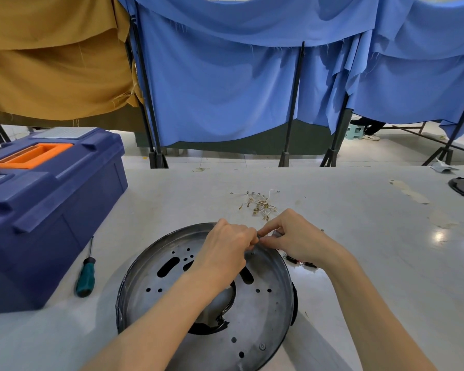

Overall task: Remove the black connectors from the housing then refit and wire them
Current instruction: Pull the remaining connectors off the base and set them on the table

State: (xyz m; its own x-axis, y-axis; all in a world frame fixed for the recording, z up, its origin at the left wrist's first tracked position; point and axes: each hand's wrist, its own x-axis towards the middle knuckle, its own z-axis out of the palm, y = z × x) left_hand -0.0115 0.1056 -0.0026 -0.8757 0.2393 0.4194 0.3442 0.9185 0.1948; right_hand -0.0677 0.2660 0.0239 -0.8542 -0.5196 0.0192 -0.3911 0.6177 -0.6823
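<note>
No legible text, label, brand, number or sign anywhere in view. Pale and red marks on black connectors (300, 261) lying on table beside housing (275, 311): too small to read. Blue toolbox (51, 199) lid and front: no readable lettering.

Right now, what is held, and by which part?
The left hand and right hand both pinch a small dark piece above the housing; which part of it is hidden.
</note>
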